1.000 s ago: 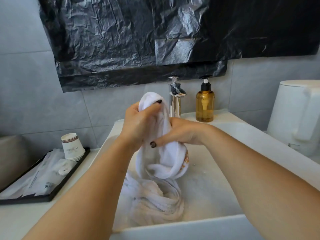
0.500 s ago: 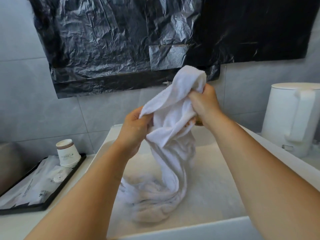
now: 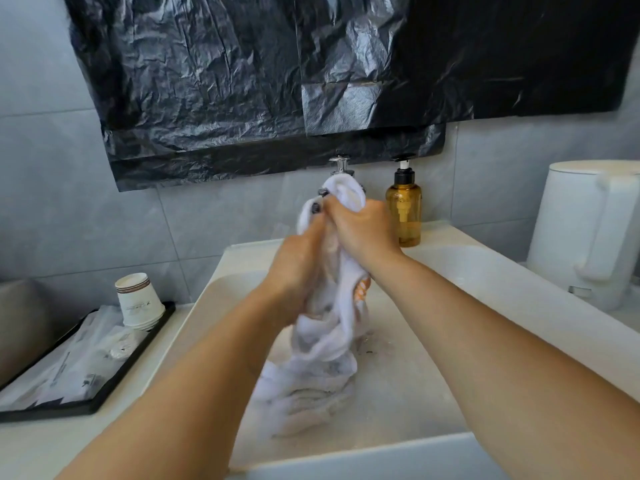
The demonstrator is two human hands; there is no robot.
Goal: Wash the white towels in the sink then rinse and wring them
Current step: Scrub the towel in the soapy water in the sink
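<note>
Lowered since half a second ago: both hands, left hand (image 3: 294, 271) and right hand (image 3: 363, 230), now clenched together gripping towel (image 3: 332, 341) at sink (image 3: 485, 271) 12 o'clock. Indicates scrubbing stage; rinsing and wringing pending.

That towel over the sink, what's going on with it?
A person is working a white towel over the sink. Both hands grip its upper part close together, the left hand lower and the right hand higher, just in front of the faucet. The rest of the towel hangs down and piles in the basin. An amber soap bottle stands behind, on the rim.
</note>
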